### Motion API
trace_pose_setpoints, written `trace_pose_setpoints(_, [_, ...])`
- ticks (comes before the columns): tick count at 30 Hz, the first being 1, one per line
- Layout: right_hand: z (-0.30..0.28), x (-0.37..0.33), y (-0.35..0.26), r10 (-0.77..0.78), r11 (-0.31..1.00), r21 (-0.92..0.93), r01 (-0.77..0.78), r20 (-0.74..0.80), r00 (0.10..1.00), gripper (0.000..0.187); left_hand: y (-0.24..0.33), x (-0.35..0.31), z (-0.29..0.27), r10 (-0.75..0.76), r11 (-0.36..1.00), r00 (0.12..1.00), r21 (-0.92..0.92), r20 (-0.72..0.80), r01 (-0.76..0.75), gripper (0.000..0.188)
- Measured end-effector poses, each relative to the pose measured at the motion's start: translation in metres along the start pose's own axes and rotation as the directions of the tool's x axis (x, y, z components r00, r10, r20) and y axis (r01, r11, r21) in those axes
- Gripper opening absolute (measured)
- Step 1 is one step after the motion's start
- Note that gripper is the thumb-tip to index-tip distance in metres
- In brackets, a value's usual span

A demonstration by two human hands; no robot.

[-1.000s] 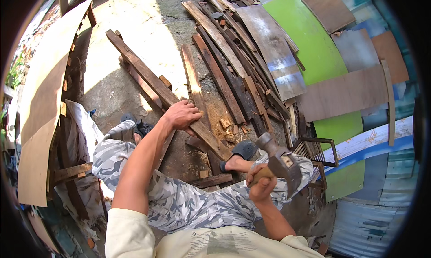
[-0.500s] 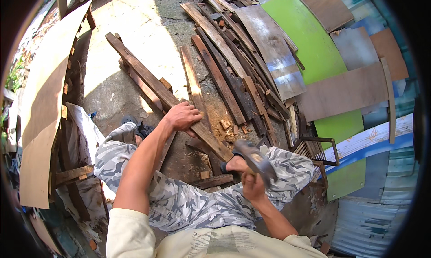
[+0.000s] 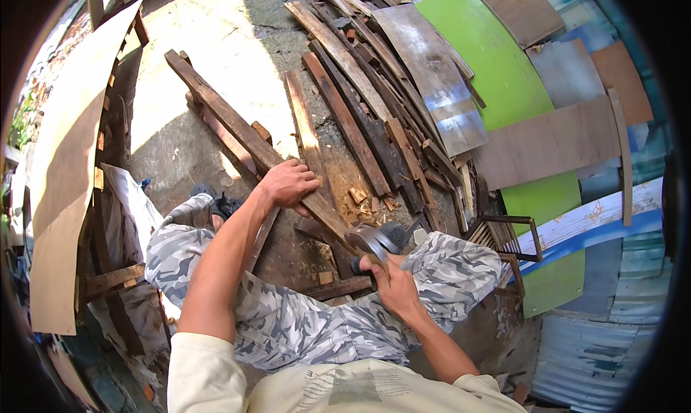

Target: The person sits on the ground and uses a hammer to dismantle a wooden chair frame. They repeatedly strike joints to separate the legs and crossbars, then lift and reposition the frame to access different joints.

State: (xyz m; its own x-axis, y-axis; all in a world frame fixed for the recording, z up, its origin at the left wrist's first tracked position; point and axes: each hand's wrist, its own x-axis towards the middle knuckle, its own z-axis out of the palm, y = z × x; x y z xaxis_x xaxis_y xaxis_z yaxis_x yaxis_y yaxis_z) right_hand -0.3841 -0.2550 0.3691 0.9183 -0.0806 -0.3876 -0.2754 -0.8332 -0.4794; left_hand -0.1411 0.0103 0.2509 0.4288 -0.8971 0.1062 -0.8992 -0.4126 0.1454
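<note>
My left hand point(image 3: 289, 185) is wrapped over a long brown wooden beam point(image 3: 229, 123), closed on it. The beam slants from the far left toward my right foot, and its near end lies just beside the hammer. In my right hand point(image 3: 394, 287) is a hammer point(image 3: 371, 243), its metal head at the near end of the beam. Whether the head touches the wood I cannot tell. Under and beside the beam lie other timber pieces, among them a short crosspiece point(image 3: 342, 289) near my legs.
A pile of old planks point(image 3: 349, 118) spreads to the right, with wood chips point(image 3: 358, 196) in front. Sheets of plywood, metal and a green panel point(image 3: 497, 53) lie beyond it. At left stands a plywood-topped bench point(image 3: 61, 197); a small slatted frame point(image 3: 515, 238) sits by my right knee.
The hammer has swung down and left, from above my right foot to the near end of the beam. My left hand keeps its hold on the beam.
</note>
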Motion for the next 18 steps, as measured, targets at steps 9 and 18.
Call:
trace_pose_setpoints(9, [-0.059,-0.025,-0.048,-0.201,0.794,0.49,0.36,-0.348,0.916,0.063,0.006,-0.008,0.002,-0.032,0.999,0.999,0.014,0.031,0.031,0.073])
trace_pose_setpoints(18, [-0.007,0.019,0.008,0.021,0.998,0.059,-0.018,-0.041,0.999,0.051,0.006,-0.004,0.004,-0.025,1.0,0.997,0.006,0.073,0.025,0.074])
